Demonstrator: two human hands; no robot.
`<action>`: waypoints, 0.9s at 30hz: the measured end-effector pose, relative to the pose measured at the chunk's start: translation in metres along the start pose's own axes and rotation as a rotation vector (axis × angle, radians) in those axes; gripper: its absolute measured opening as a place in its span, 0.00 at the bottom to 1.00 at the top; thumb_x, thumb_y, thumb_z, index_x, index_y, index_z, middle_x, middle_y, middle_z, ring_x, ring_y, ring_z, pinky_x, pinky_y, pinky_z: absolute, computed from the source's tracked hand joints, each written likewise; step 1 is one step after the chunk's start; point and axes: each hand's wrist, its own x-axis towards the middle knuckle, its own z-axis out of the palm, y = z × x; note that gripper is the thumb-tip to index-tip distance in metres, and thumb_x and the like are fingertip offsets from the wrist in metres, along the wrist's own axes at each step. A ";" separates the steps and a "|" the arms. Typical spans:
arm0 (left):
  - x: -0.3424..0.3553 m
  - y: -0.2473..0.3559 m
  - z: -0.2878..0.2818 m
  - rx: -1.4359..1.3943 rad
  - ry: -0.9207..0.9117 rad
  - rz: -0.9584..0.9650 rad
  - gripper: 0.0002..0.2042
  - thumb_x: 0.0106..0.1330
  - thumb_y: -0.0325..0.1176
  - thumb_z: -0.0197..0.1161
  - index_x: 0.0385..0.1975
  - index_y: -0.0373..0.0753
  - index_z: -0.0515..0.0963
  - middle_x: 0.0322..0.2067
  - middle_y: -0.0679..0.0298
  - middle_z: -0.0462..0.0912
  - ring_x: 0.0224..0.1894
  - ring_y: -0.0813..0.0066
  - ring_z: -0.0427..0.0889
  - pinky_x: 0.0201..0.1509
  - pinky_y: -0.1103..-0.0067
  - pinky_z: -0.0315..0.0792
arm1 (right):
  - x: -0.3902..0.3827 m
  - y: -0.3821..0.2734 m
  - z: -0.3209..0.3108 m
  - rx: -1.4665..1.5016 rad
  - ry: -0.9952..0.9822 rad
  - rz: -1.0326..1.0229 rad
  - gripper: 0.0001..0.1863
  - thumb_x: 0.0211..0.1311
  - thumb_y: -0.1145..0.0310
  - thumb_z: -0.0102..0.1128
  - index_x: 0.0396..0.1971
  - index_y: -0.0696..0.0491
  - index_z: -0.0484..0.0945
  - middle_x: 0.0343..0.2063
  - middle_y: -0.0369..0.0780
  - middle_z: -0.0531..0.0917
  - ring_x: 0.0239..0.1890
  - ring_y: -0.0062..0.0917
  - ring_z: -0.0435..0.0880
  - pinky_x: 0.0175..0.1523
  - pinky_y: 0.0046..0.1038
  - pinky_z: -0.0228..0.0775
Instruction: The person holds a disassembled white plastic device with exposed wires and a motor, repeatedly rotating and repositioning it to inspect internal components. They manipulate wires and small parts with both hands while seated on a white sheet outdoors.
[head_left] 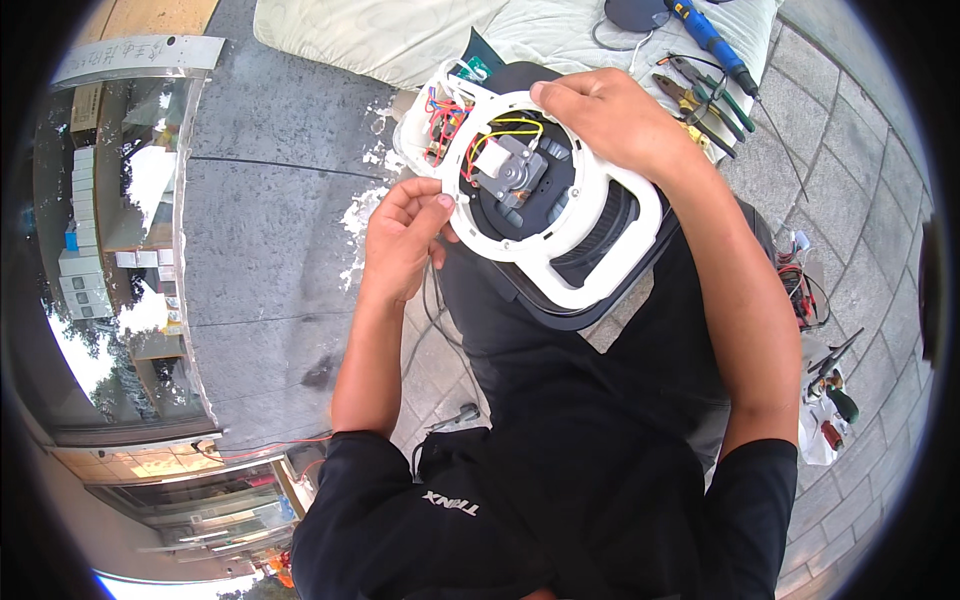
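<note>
On my lap rests an opened appliance with a white plastic ring and handle frame point(574, 282) over a dark base point(575, 318). A grey metal motor-like part point(517, 174) with yellow and red wires sits inside the ring. Red and blue wires point(440, 125) fill a side compartment at upper left, near a green circuit board point(475, 68). My left hand point(403, 235) pinches the ring's left edge between thumb and fingers. My right hand point(610, 125) is closed over the upper right of the white frame, thumb near its top.
A pale padded cloth point(350, 40) holds a blue screwdriver-like tool point(715, 45) and pliers point(690, 100). Red and black cables point(800, 290) and small tools point(830, 390) lie right on paving point(850, 160). A glass display case point(120, 260) stands left, beside a grey surface point(250, 250).
</note>
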 end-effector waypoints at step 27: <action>0.009 0.063 0.057 1.297 -0.048 0.524 0.18 0.66 0.19 0.61 0.54 0.37 0.84 0.33 0.57 0.75 0.34 0.60 0.78 0.35 0.68 0.73 | -0.012 -0.011 -0.006 -0.203 0.061 -0.108 0.22 0.73 0.55 0.52 0.34 0.58 0.86 0.35 0.53 0.85 0.43 0.50 0.84 0.51 0.49 0.77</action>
